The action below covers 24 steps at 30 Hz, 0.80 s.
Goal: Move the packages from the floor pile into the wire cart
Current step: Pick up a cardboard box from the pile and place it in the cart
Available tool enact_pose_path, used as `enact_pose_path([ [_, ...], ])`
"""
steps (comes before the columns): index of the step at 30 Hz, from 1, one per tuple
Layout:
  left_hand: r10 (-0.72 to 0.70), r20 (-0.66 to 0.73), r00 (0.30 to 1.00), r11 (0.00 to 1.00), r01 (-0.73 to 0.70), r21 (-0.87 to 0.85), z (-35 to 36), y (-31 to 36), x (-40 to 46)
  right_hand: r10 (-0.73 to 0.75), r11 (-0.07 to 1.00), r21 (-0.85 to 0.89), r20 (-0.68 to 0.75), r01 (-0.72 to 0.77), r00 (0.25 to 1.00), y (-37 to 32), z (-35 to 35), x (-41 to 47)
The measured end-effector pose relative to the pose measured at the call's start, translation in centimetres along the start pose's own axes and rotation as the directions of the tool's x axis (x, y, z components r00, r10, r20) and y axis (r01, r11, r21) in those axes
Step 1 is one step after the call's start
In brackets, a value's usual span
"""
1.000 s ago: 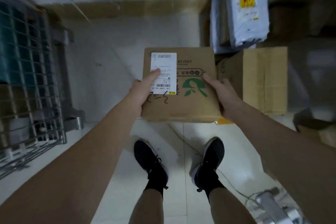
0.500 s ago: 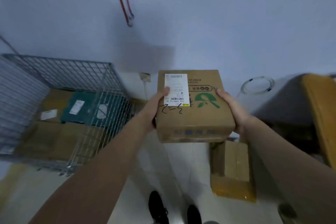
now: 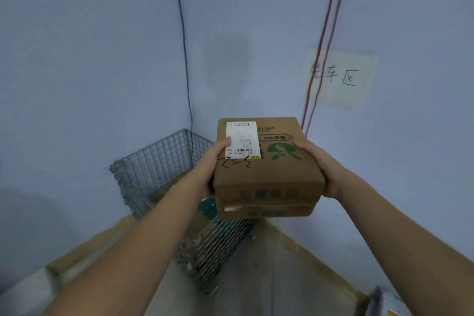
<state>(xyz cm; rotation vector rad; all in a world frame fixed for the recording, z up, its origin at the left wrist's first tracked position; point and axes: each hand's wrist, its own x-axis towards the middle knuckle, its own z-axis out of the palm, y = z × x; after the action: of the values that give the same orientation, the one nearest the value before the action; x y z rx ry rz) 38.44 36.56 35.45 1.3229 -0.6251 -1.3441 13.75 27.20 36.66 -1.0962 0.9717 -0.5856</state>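
I carry a brown cardboard box (image 3: 269,174) with a white shipping label and a green leaf logo on its top. My left hand (image 3: 209,167) grips its left side, thumb lying on the label. My right hand (image 3: 325,169) grips its right side. The box hangs in the air above the near edge of the grey wire cart (image 3: 156,164), which stands in the room corner. A teal package (image 3: 206,209) and brown cardboard show inside the cart, mostly hidden by the box and my left arm.
Blue-white walls meet in a corner behind the cart. A dark cable (image 3: 186,59) and a red cord (image 3: 322,59) run down the walls. A paper sign (image 3: 338,77) with handwriting is stuck on the right wall. A white package (image 3: 387,303) lies at bottom right.
The view has swung up and to the left, away from the floor pile. The box, still in both hands, now sits over the cart, which has shifted toward the middle of the view.
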Motion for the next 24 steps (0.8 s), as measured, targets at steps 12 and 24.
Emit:
enact_pose_path([
  [12, 0.165, -0.203, 0.965, 0.980, -0.184, -0.080, -24.3, 7.1, -7.4, -0.036, 0.989, -0.131, 0.257, 0.072, 0.966, -3.1, 26.1, 5.9],
  [24, 0.256, -0.220, 0.941, 0.959, -0.276, -0.062, -36.8, 14.9, -2.1, -0.095, 0.977, -0.156, 0.282, 0.143, 0.955, -6.9, 38.3, 16.9],
])
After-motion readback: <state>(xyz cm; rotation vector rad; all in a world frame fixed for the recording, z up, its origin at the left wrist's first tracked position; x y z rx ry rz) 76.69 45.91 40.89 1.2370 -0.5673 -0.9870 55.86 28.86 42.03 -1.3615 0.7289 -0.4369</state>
